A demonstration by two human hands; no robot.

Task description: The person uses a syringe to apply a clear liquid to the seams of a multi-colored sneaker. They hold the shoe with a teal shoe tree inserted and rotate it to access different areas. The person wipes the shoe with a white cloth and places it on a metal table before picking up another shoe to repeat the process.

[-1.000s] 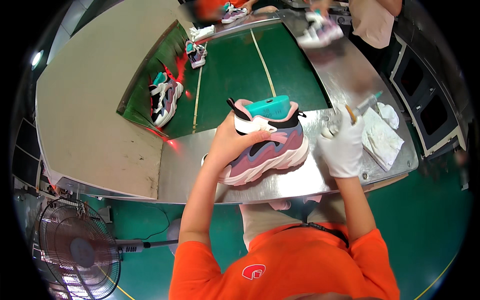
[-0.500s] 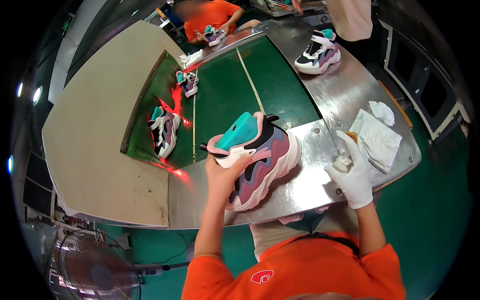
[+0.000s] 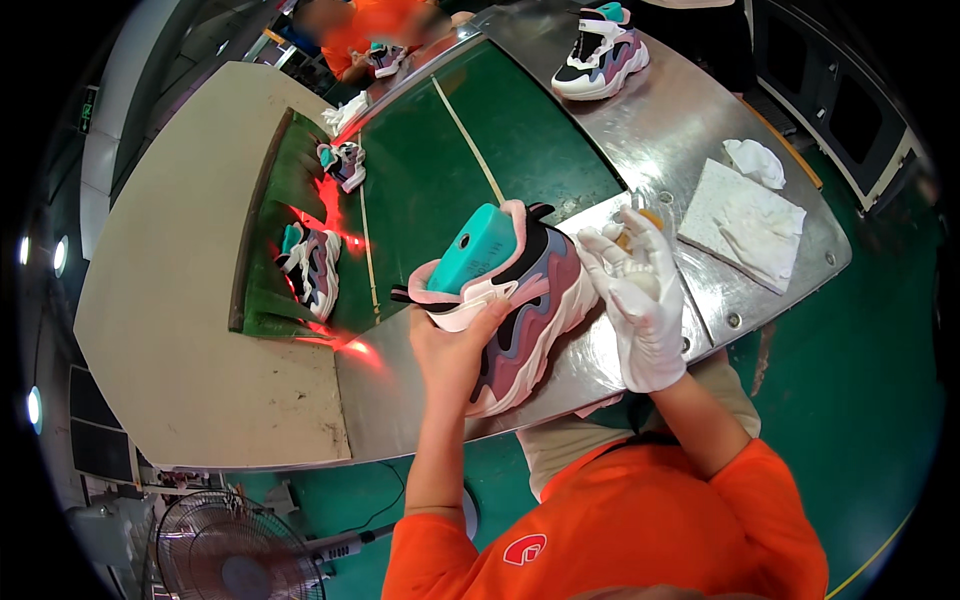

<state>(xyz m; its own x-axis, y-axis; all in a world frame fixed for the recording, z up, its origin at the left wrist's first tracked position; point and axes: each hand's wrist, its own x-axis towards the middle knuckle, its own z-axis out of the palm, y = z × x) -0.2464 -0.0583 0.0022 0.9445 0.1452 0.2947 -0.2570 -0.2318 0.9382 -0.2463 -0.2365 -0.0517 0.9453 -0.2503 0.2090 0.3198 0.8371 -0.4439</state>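
My bare left hand (image 3: 452, 345) grips a chunky sneaker (image 3: 540, 320) at its ankle side, thumb pressed on the pink and white strap. Purple, pink, black and grey panels cover the shoe, above a thick white sole. A turquoise shoe last (image 3: 475, 248) fills its opening. Close beside the sole is my right hand (image 3: 645, 310) in a white glove, palm turned up and fingers loosely curled. A small pale lump rests in that palm, too unclear to name. Partly hidden behind the gloved fingers, a yellowish thing (image 3: 652, 218) sits on the metal table.
A white pad (image 3: 715, 215) with crumpled cloth lies to the right on the metal table (image 3: 800, 250). Another sneaker (image 3: 603, 58) stands at the back. Two more sneakers, the nearer one (image 3: 316, 268) under red light, lie on the green belt (image 3: 440, 150). Across it, a person in orange handles a shoe.
My gloved right hand has moved left, close to the sneaker's sole. My left hand still grips the shoe. The whole view has shifted slightly.
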